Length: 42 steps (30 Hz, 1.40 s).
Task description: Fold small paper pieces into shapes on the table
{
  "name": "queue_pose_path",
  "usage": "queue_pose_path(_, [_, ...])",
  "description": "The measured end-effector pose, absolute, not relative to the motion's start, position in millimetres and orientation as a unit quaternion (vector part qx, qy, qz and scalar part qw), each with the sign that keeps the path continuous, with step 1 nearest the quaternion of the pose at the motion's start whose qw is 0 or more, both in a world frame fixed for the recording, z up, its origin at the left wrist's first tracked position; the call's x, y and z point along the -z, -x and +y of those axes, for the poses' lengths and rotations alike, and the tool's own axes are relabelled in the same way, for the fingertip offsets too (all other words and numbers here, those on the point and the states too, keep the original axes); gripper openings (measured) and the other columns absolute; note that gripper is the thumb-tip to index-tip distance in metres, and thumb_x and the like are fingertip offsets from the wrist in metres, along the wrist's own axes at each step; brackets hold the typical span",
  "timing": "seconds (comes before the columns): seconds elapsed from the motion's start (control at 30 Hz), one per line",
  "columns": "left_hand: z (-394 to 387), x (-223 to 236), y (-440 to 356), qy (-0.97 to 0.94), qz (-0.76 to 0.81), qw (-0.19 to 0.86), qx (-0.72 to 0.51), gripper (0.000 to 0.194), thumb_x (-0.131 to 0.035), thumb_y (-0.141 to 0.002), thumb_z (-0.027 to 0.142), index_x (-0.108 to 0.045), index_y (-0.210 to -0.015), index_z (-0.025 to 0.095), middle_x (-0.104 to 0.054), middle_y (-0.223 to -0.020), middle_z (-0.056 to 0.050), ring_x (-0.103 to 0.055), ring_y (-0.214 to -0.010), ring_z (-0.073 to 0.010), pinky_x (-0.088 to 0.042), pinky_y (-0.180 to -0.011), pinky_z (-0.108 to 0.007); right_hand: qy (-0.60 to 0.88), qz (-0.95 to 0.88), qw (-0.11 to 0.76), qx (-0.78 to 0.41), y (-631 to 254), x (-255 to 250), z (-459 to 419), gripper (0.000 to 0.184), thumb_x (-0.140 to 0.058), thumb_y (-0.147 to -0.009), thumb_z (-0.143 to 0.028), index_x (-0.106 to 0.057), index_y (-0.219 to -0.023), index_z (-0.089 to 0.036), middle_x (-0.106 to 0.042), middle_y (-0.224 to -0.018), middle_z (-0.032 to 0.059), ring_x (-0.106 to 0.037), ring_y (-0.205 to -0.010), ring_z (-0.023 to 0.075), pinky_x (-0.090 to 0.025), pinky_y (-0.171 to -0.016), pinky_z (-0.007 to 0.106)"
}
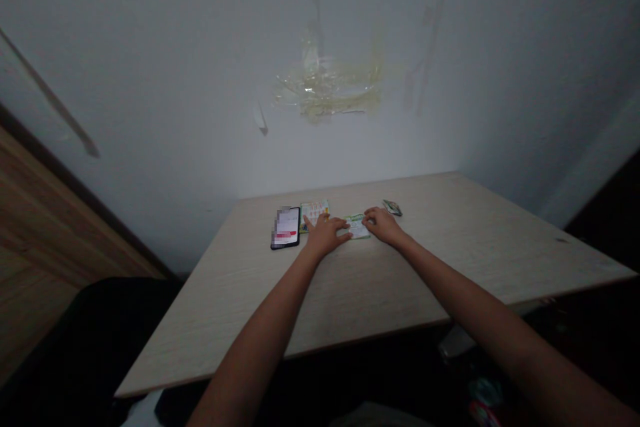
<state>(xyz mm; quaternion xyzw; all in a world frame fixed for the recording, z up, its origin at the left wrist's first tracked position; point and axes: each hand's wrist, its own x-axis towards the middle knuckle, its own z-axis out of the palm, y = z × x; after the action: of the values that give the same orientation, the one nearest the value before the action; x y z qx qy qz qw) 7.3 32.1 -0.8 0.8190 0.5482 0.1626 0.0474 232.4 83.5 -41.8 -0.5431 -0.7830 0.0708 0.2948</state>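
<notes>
A small green-and-white printed paper [357, 228] lies on the table between my hands. My left hand [326, 235] is open, fingers spread, its fingertips at the paper's left edge. Beneath and behind that hand is another printed sheet [313, 209] with coloured pictures, partly covered by the fingers. At the paper's right edge, my right hand [383, 223] has its fingers curled together in a pinch on it. A small stack of picture cards or a packet [393, 207] rests just beyond the right hand; its exact kind is too small to tell.
A phone [286, 228] with a lit, partly blurred screen lies left of the sheets. The pale wooden table [240, 300] meets a wall [210, 80] with old clear tape [340, 90] on it. A dark chair-like shape [115, 327] stands at the left.
</notes>
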Motion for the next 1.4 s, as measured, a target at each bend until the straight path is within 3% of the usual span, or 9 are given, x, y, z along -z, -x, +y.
queue_pose_path(0.47, [33,0,-7,-0.818,0.55,0.051,-0.157,0.035,-0.057,-0.088,0.059,-0.069,-0.117,0.042,-0.063,-0.136,0.003,-0.036,-0.137,-0.038,0.008,-0.103,-0.082,0.499,-0.819,0.271,-0.088,-239,34,78,0.019,-0.064,-0.083,-0.017,-0.076,-0.098,-0.018,-0.067,-0.121,0.0128,-0.06,-0.115,0.0253,-0.042,-0.105,0.039])
queue_pose_path(1.03, [33,-2,-5,-0.817,0.551,0.066,-0.153,0.032,-0.055,-0.091,0.055,-0.07,-0.117,0.042,-0.062,-0.138,0.003,-0.036,-0.136,-0.0359,0.009,-0.105,-0.081,0.45,-0.847,0.233,-0.159,-257,32,75,0.038,-0.071,-0.08,-0.021,-0.07,-0.118,-0.019,-0.052,-0.144,0.0158,-0.051,-0.132,0.0269,-0.036,-0.114,0.044])
queue_pose_path(1.4, [31,4,-4,-0.819,0.55,0.042,-0.16,0.032,-0.049,-0.096,0.052,-0.065,-0.122,0.045,-0.061,-0.14,0.005,-0.036,-0.137,-0.0334,0.006,-0.107,-0.08,0.424,-0.839,0.308,-0.146,-254,43,66,0.038,-0.065,-0.081,-0.014,-0.069,-0.117,-0.019,-0.057,-0.141,0.0114,-0.054,-0.129,0.0243,-0.037,-0.113,0.043])
